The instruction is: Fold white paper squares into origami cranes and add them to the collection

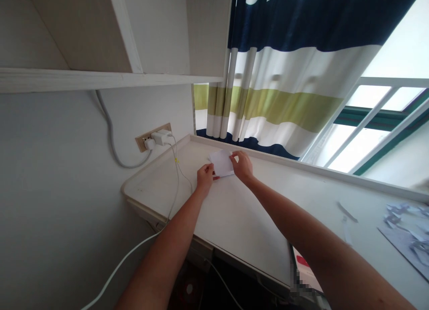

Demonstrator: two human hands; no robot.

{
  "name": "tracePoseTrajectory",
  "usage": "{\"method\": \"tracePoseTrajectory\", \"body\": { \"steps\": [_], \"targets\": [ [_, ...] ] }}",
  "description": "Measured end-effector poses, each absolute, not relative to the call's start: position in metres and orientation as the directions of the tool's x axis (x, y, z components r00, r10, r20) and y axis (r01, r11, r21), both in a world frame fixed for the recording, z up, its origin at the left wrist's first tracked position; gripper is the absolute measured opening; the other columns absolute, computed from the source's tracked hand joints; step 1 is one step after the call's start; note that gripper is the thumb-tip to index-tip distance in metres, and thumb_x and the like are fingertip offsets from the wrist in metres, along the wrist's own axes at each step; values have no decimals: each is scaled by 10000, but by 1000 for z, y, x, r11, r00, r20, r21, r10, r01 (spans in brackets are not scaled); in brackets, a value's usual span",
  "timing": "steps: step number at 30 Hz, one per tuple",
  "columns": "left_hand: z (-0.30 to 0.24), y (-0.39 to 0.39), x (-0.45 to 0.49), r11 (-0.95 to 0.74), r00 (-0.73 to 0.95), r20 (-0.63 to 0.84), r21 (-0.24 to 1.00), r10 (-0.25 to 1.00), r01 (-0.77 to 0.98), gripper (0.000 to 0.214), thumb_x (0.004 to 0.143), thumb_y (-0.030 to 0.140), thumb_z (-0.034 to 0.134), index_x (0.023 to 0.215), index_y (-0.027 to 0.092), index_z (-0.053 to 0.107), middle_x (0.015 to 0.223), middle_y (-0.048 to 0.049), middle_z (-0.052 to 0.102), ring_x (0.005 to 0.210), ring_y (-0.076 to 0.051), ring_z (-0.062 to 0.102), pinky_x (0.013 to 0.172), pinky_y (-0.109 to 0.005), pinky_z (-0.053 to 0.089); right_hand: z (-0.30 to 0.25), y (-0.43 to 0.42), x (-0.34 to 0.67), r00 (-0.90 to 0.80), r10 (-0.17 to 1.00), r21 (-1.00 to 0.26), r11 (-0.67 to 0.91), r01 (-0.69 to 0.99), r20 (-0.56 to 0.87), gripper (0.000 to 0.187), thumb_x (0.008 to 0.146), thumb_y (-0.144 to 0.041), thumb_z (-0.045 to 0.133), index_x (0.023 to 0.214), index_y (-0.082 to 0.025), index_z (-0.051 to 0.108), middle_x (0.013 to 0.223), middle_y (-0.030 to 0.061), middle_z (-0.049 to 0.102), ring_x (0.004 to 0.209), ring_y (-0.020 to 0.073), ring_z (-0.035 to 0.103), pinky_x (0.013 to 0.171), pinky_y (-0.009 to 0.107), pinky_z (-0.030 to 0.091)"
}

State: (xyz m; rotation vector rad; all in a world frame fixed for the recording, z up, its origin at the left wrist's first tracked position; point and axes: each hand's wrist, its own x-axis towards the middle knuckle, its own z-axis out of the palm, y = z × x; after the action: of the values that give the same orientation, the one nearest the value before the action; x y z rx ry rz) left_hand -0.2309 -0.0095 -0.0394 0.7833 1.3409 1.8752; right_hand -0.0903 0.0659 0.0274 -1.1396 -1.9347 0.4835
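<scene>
Both arms reach toward the far left part of the white desk (241, 211). Between the hands is a small white sheet of paper (221, 162), slightly raised at its near side. Beneath it shows a thin strip with red on it, too small to name. My left hand (205, 176) pinches the sheet's left near corner between thumb and fingers. At the right far corner, my right hand (241, 164) grips the paper with thumb and index finger.
Cut paper strips (404, 225) lie piled on a grey sheet at the right, with loose strips (346, 211) nearby. A tablet-like device (306, 267) sits under my right forearm. White cables (177, 180) run from the wall socket (144, 143) across the desk's left. A shelf (161, 80) overhangs.
</scene>
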Motion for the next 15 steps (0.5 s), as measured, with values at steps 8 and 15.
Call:
{"method": "tracePoseTrajectory", "body": {
  "steps": [8,15],
  "targets": [
    [-46,-7,-232,-154,-631,129,988,765,16,265,906,415,572,838,160,588,746,-51,672,535,-144,639,469,-245,484,59,82,-43,-144,893,-853,451,263,428,329,878,-538,604,846,-211,584,734,45,688,661,202,636,645,352,539],
    [-31,-19,-236,-189,-675,308,951,670,245,224,855,406,636,831,197,559,819,-54,693,752,-186,664,698,-299,528,89,42,59,-182,929,-946,324,-23,322,460,685,-590,834,809,-188,648,760,44,715,669,168,630,635,317,539]
  ]
}}
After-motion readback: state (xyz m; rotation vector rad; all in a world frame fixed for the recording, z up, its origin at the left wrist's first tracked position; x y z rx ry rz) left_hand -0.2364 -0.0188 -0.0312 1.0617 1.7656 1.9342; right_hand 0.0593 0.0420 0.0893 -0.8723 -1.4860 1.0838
